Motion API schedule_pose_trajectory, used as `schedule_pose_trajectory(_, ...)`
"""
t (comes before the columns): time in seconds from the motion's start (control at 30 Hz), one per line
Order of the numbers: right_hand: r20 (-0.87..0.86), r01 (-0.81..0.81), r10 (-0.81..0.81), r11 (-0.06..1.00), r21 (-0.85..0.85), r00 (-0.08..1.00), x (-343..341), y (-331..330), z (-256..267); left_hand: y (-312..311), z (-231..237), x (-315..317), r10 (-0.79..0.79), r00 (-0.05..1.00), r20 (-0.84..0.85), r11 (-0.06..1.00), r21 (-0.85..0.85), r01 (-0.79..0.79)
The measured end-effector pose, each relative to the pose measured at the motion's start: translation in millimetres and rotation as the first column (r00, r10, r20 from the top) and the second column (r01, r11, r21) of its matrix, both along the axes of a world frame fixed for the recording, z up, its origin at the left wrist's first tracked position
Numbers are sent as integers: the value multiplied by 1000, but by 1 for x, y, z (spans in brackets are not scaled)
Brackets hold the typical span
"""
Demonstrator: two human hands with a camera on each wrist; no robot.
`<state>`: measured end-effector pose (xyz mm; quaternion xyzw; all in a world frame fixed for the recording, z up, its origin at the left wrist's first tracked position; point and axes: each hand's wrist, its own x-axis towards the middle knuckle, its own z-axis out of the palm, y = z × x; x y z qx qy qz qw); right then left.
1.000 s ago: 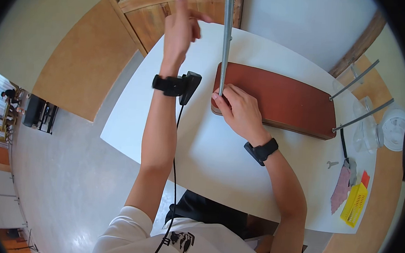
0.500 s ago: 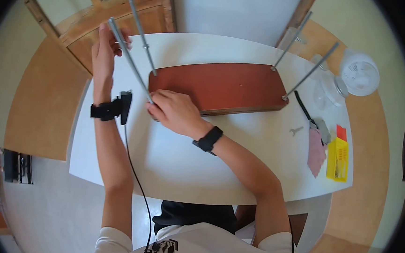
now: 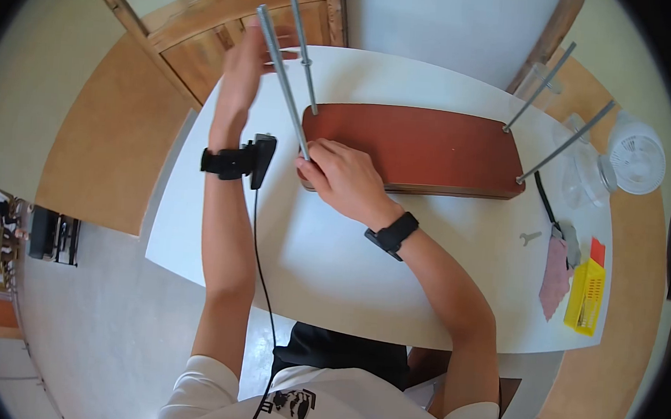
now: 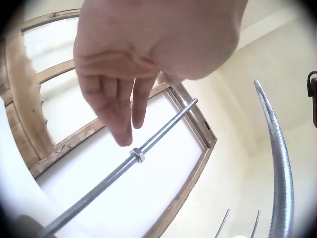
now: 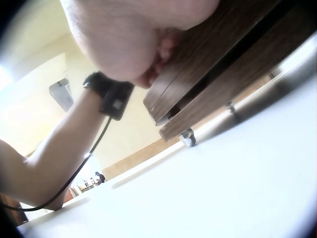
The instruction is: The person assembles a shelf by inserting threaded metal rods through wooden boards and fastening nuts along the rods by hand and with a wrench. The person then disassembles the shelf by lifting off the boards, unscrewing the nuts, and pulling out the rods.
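Observation:
A reddish-brown board stack (image 3: pixel 418 145) lies on the white table, with threaded rods standing up at its corners. My right hand (image 3: pixel 349 181) lies over its near left corner, thumb and fingers pinching the foot of the near left threaded rod (image 3: pixel 282 81). In the right wrist view, the fingers are partly hidden behind the palm, above the wood-grained edge (image 5: pixel 198 84). My left hand (image 3: pixel 242 71) is raised beside the tops of the left rods, its fingers loosely extended. A hex nut (image 4: pixel 137 155) sits partway along the far left rod (image 4: pixel 94 193), just below those fingertips in the left wrist view.
Two more rods (image 3: pixel 542 88) rise at the stack's right end. Right of it are a wrench (image 3: pixel 530 239), a pink cloth (image 3: pixel 554 279), a yellow basket (image 3: pixel 584 301), clear jars (image 3: pixel 585 180) and a white fan (image 3: pixel 637 157). A black cable (image 3: pixel 265 275) hangs from the left wrist.
The head view has swung left and then partly back. My left hand stays raised near the rod tops, its fingers shifting. My right hand keeps its place at the near left corner.

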<state>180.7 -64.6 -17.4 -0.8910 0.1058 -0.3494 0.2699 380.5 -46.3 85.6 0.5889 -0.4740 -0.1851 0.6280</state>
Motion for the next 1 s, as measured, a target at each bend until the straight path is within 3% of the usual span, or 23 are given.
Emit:
schedule_pose_trajectory(0.13, -32, 7, -7, 1000, -9, 999, 0, 0, -1, 2, 3, -11, -117, 992, 38, 990, 85, 113)
schedule_pose_trajectory(0.2, -28, 12, -12, 1000, -1, 1000, 0, 0, 0, 4, 5, -8, 109, 989, 100, 992, 55, -115)
schedule_pose_trajectory(0.37, -64, 14, -16, 1000, -23, 998, -1, -1, -1, 10, 6, 17, 215, 970, 114, 974, 48, -222)
schedule_pose_trajectory(0.43, -57, 9, -10, 1000, -22, 998, 1, 0, -1, 1, 6, -2, 55, 998, 41, 996, -78, -51)
schedule_pose_trajectory(0.57, -49, 6, -7, 1000, -20, 999, 1, 0, 0, 2, 7, -11, -69, 995, 71, 995, 82, 63)
schedule_pose_trajectory(0.63, -36, 7, -8, 1000, -21, 999, 1, 0, -1, 4, 5, -1, 5, 998, 57, 999, 53, -8)
schedule_pose_trajectory(0.7, -25, 11, -12, 1000, -21, 1000, 0, 0, -2, 10, -2, 28, 193, 979, 61, 979, 56, -196)
schedule_pose_trajectory(0.77, -39, 8, -9, 1000, -23, 999, 0, -1, -2, 14, 4, 29, 221, 974, 43, 972, 74, -224)
schedule_pose_trajectory(0.87, -33, 21, -22, 999, -25, 999, 1, 1, 0, 8, 4, 11, 135, 990, -41, 990, -38, -136)
schedule_pose_trajectory(0.97, -68, 22, -25, 999, -34, 997, 1, 1, 1, 2, 4, -9, -76, 997, 30, 996, 52, 74)
schedule_pose_trajectory(1.0, -67, 23, -25, 999, -35, 997, 1, 1, 1, 4, 3, -5, -69, 997, 45, 993, 97, 64)
